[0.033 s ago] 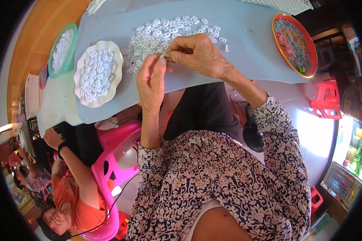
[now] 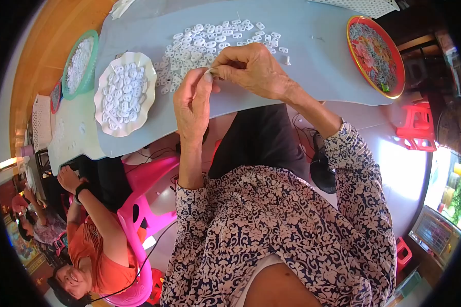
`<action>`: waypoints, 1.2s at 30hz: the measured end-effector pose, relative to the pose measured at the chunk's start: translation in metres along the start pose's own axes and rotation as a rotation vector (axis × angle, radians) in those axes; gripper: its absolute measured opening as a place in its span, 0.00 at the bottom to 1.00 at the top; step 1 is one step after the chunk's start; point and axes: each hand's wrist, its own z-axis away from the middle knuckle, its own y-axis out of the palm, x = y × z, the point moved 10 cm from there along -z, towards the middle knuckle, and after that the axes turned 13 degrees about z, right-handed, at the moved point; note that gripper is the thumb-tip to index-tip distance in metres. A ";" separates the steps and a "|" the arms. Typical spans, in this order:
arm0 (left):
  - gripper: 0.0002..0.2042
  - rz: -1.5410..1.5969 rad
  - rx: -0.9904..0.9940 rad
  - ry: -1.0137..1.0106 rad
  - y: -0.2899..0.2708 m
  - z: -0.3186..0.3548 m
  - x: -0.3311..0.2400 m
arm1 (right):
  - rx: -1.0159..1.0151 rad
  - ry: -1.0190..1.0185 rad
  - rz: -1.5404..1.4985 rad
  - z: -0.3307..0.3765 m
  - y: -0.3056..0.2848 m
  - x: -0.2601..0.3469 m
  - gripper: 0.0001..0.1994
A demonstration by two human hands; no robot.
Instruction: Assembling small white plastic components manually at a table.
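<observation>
My left hand [image 2: 193, 105] is raised in front of the table edge, thumb and fingers pinched together. Coming from the right, my right hand [image 2: 256, 71] is bent at the wrist, its thumb and forefinger pressed closed against the left fingertips. Whatever both pinch is tiny and mostly covered by the fingers. Just beyond the hands, many small white plastic pieces with holes [image 2: 192, 47] lie spread on the grey table [image 2: 322, 66]. More such white pieces fill a scalloped white dish [image 2: 98, 105] left of my left hand.
A red gold-rimmed tray [image 2: 402, 77] with small grey parts stands at the right. Far left are a green basket [image 2: 92, 61] of white pieces and a white perforated basket [image 2: 41, 123]. A person in orange [image 2: 107, 245] sits on a pink chair [image 2: 143, 215]; a red stool [image 2: 417, 128] stands right.
</observation>
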 end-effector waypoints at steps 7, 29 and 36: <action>0.10 0.017 -0.047 -0.019 -0.015 -0.001 0.009 | -0.181 -0.153 0.320 -0.005 -0.057 -0.001 0.05; 0.08 -0.071 -0.002 -0.100 -0.007 0.006 0.003 | 0.149 -0.281 0.821 -0.039 0.005 -0.002 0.04; 0.09 0.081 -0.027 -0.059 -0.009 0.007 0.001 | 0.052 -0.042 0.235 -0.029 -0.020 -0.008 0.05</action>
